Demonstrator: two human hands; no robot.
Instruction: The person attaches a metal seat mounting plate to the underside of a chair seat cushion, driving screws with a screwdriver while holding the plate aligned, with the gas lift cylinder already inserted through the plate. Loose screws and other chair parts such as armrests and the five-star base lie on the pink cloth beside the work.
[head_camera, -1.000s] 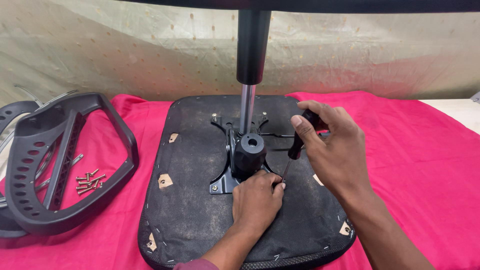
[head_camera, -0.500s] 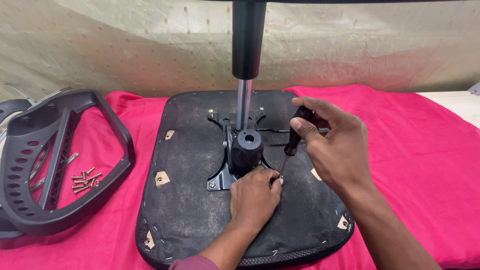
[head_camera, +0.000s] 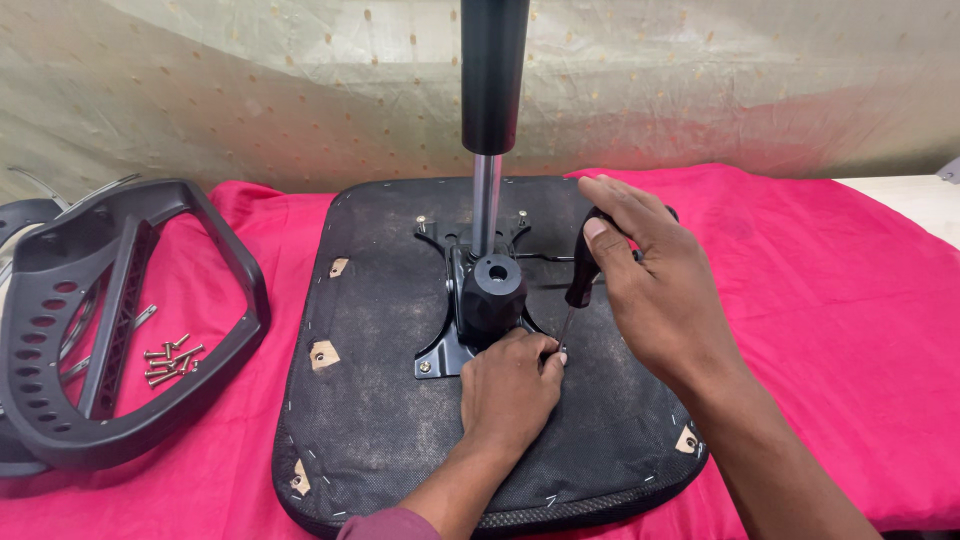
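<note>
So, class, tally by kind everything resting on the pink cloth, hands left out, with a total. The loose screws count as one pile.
Upturned black chair seat with metal bracket and gas cylinder: 1
Black-handled screwdriver, held by the right hand, tip guided by the left hand: 1
Black plastic chair armrest frame: 1
Pile of loose screws: 1
Total: 4
</note>
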